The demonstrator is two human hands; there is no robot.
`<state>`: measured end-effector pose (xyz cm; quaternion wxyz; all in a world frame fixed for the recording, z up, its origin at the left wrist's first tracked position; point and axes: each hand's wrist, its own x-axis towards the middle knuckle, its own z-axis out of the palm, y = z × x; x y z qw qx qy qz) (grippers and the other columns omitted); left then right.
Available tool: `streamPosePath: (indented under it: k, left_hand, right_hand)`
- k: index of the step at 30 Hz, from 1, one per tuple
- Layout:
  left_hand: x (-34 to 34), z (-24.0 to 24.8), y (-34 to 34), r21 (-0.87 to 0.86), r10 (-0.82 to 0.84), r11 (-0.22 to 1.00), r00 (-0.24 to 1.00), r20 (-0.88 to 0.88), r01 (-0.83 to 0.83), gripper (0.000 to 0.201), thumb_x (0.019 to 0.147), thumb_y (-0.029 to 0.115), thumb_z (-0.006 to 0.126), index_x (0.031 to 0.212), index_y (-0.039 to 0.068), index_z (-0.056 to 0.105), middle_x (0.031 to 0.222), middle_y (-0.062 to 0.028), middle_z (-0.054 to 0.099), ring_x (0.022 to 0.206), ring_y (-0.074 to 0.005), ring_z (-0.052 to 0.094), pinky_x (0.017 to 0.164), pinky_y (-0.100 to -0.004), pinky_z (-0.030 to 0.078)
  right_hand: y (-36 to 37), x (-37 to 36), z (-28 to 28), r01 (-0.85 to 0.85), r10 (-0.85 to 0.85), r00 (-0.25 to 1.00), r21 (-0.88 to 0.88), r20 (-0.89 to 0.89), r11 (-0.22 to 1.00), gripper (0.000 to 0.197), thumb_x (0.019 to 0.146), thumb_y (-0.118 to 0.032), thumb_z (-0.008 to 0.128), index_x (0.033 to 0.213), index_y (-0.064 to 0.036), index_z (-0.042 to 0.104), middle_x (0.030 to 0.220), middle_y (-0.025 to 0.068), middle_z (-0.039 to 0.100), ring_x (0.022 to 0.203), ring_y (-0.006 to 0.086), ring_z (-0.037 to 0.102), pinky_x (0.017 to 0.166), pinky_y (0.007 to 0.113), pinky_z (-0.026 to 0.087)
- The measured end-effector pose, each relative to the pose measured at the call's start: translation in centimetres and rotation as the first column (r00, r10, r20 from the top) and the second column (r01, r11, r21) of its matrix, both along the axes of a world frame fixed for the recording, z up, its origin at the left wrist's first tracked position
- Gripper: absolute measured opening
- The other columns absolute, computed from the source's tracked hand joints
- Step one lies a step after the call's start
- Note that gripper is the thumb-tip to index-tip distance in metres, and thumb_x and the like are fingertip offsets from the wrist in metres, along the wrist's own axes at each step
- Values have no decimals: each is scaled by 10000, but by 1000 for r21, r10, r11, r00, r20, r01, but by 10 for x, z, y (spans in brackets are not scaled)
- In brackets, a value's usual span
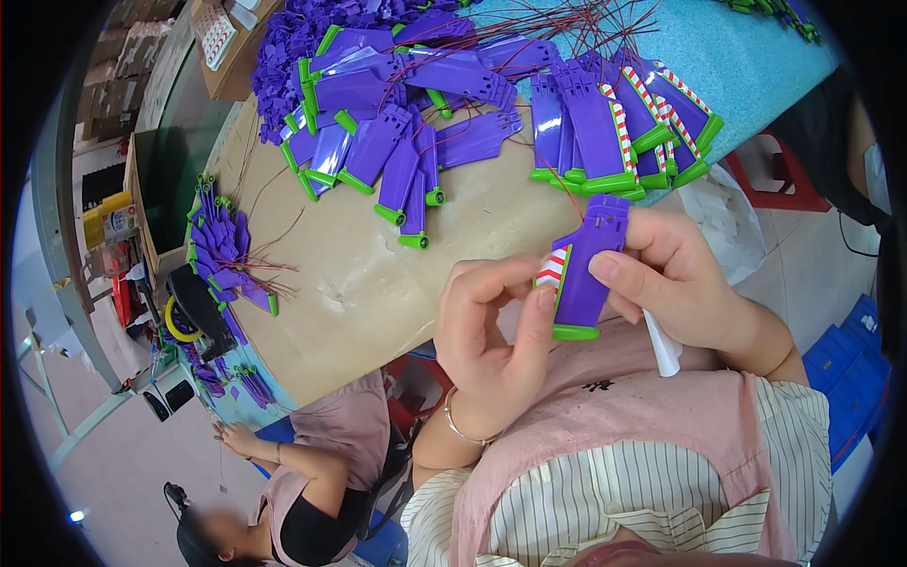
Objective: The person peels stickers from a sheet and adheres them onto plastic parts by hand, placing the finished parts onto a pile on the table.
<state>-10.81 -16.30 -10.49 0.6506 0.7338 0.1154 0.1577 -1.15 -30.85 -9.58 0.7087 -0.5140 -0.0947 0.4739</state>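
In front of my chest is a flat purple plastic wing-shaped part with a green end piece and a thin red wire. My right hand grips it, thumb on its face and fingers behind. A red-and-white striped sticker lies along the part's left edge, and my left hand pinches there with thumb and index finger. A white paper strip hangs below my right hand; its upper end is hidden. Past my hands, similar parts with striped stickers are fanned out on the table.
Purple parts without visible stickers overlap at the table's middle, beside a big purple heap. Smaller purple pieces and a black-and-yellow tape dispenser sit at the left. A co-worker sits at lower left. A red stool stands right.
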Motion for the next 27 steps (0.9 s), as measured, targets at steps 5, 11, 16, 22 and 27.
streamPosePath:
  k: [5, 11, 16, 22, 27]
  left_hand:
    - [11, 6, -7, -16, 4, 1000, 999, 32, -3, 257, 791, 19, 543, 1021, -58, 457, 1004, -155, 496, 867, -192, 553, 787, -282, 465]
    - [9, -1, -4, 8, -111, 994, 990, 90, 111, 205, 831, 30, 477, 1013, -58, 441, 1005, -173, 517, 901, -197, 556, 774, -287, 461]
    - [3, 1, -11, -102, 44, 994, 992, 114, -32, 123, 846, 25, 476, 945, -42, 450, 927, -159, 537, 806, -182, 544, 720, -275, 447]
    - [4, -7, 2, 334, -110, 942, 964, 241, 24, 279, 770, 129, 637, 932, 5, 448, 912, -165, 522, 748, -186, 514, 661, -271, 427]
    - [13, 2, -10, 196, -80, 979, 985, 153, 49, 323, 741, 127, 627, 965, -7, 436, 885, -138, 475, 772, -191, 473, 678, -265, 390]
  right_hand:
    - [-2, -3, -1, -70, 74, 909, -25, 409, 997, 183, 860, -104, 528, 996, 10, 576, 629, -1, 540, 546, 31, 462, 470, 192, 357]
    - [-7, -5, -4, -19, 0, 909, 42, 417, 999, 156, 864, -59, 505, 978, 20, 577, 677, 28, 569, 605, 55, 512, 514, 204, 396]
    - [1, -11, -3, 259, -304, 950, 357, 75, 898, 144, 861, -41, 502, 980, 38, 486, 852, 90, 578, 666, 104, 574, 582, 210, 451]
    - [-14, 6, -1, -106, 40, 964, 245, 262, 964, 275, 797, 21, 570, 1027, 9, 419, 940, 97, 543, 793, 117, 588, 642, 214, 471]
    - [-8, -2, -2, 68, -152, 947, 282, 285, 957, 225, 786, 36, 577, 962, -2, 442, 906, 67, 522, 794, 95, 561, 662, 201, 466]
